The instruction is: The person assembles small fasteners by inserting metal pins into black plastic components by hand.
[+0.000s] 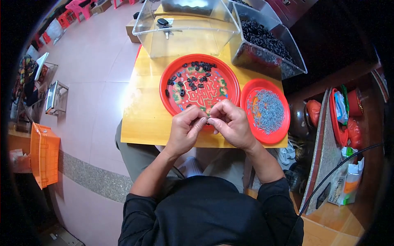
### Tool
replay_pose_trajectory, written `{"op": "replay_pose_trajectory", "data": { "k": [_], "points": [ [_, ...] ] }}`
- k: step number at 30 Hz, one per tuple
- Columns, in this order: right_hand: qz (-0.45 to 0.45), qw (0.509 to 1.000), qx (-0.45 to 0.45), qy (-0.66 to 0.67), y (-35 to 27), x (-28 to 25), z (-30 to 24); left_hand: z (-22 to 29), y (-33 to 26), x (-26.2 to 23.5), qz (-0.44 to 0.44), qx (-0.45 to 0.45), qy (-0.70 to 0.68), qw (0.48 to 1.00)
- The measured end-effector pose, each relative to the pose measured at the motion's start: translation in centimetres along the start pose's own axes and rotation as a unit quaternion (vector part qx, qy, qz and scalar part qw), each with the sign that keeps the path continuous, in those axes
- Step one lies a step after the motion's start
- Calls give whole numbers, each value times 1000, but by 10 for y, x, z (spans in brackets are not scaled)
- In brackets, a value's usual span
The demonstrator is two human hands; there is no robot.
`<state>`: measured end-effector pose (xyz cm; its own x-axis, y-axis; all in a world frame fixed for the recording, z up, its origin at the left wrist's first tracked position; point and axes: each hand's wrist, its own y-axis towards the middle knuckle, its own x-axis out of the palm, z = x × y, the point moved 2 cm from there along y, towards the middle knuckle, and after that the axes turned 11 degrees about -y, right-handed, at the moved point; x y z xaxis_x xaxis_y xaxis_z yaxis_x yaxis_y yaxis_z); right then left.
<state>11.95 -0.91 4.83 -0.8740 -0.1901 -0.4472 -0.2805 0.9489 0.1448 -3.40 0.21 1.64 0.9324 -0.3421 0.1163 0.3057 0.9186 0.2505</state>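
Note:
My left hand (186,128) and my right hand (230,124) meet over the near rim of a round red tray (169,107). The fingertips of both are pinched together, and whatever lies between them is too small and covered to make out. Small black parts (193,84) are scattered on the tray's patterned bottom, mostly toward its far and left side. Just right of my right hand sits a smaller red plate (248,130), heaped with thin grey metal pins or screws (269,112).
A yellow table (141,119) carries the trays. Behind them stand a clear plastic bin (184,41), with keys (164,25) seen through it, and another clear bin (256,53) full of black parts. An orange crate (44,156) is at left; cluttered shelves (322,151) at right.

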Motion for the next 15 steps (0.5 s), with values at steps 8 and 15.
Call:
{"op": "replay_pose_trajectory", "data": {
  "k": [8,15],
  "points": [
    [39,995,37,88,-1,6,5,-14,-8,6,27,-108,-190,976],
    [42,993,66,94,-8,7,12,-12,-8,5,53,-103,-200,973]
  ]
}}
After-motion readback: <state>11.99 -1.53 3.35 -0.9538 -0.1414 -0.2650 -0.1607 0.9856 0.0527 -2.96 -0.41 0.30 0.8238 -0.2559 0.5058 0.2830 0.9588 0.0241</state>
